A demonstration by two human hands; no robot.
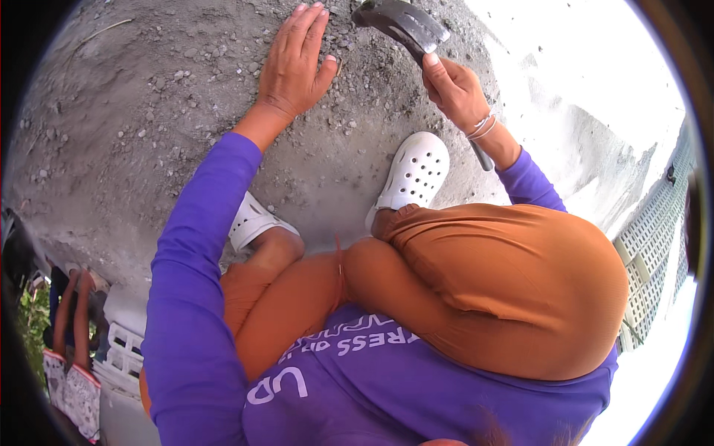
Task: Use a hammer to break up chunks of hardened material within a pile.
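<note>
My left hand (294,68) rests palm down on the grey, gravelly ground (171,111), its fingers stretched forward and the thumb held apart. To its right, my right hand (460,93) is closed round the handle of a claw hammer (401,26). The dark metal head lies forward of that hand, at the top edge of the picture, and looks close to the ground. I cannot tell whether it touches. The handle's end sticks out behind my right wrist, which wears thin white bands.
I squat with my feet in white perforated clogs, left (256,221) and right (416,169), just behind my hands. Grey lattice-like panels (651,245) stand at the far right. Hollow blocks (123,355) and another person's legs (80,316) are at the left edge.
</note>
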